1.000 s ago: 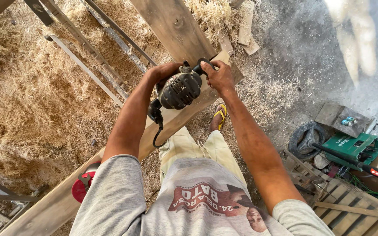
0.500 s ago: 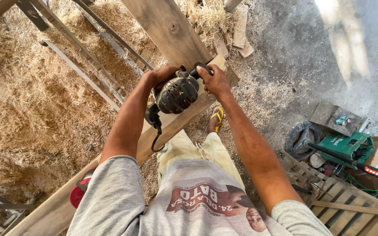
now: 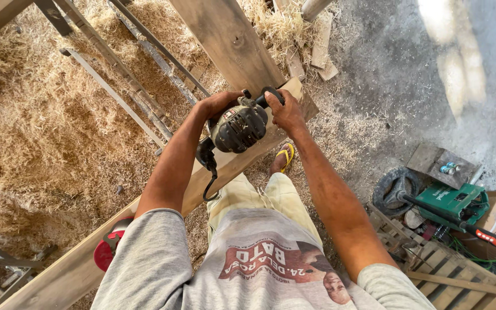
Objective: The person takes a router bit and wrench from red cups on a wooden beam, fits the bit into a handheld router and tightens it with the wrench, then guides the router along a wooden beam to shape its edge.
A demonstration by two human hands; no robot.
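Observation:
I hold a black hand-held power tool point(image 3: 240, 127) with both hands against a long wooden plank point(image 3: 64, 270) that runs diagonally from lower left to upper middle. My left hand point(image 3: 216, 105) grips the tool's left side. On the tool's right handle sits my right hand point(image 3: 284, 112), fingers wrapped round it. A black cord point(image 3: 209, 172) loops down from the tool. A wider upright board point(image 3: 231, 43) stands just beyond the tool.
Wood shavings point(image 3: 47, 132) heap up on the left among thin slats point(image 3: 116, 92). A red object point(image 3: 105, 252) lies under the plank. At right are a green machine point(image 3: 452, 201), a black wheel point(image 3: 396, 189) and a wooden pallet point(image 3: 454, 275). My sandalled foot point(image 3: 282, 158) is below.
The tool and both hands have stayed on the plank, shifting only slightly; the camera view has drifted a little toward the right.

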